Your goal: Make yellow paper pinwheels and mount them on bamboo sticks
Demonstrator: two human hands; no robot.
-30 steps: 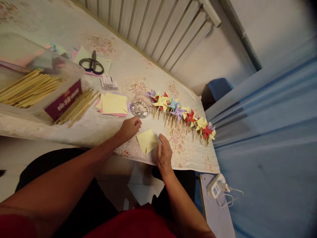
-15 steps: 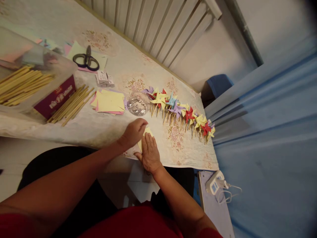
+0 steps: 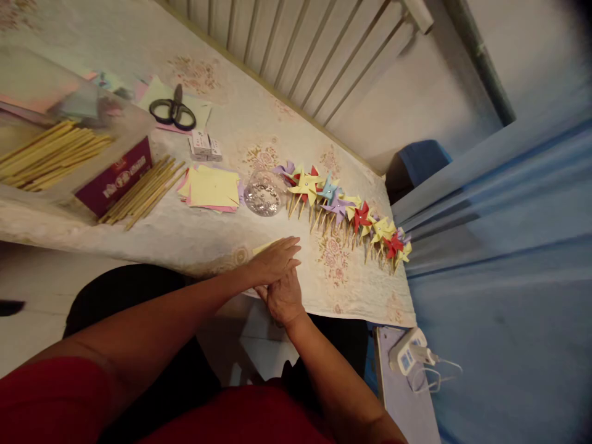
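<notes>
A small piece of yellow paper (image 3: 267,247) lies near the table's front edge, mostly covered by my hands. My left hand (image 3: 276,259) lies flat across it, with its fingers stretched out to the right. Just below, touching it, is my right hand (image 3: 284,299), palm down with the thumb out to the side. Its fingers are partly hidden beneath my left hand, but it looks flat. Beyond my hands stands a clear round dish (image 3: 263,196) holding many small shiny metal pieces. Left of the dish lies a stack of coloured paper (image 3: 213,187), yellow on top.
Paper pinwheels (image 3: 340,206) on sticks run in a row to the right. At left are loose sticks (image 3: 142,192) and a clear plastic box (image 3: 34,200) of sticks. Black-handled scissors (image 3: 173,114) and small boxes (image 3: 203,147) lie behind. A power strip (image 3: 407,354) sits lower right.
My left hand has gone from a curled pose at the paper's upper left to lying flat over the paper and my right fingers. The view has shifted slightly.
</notes>
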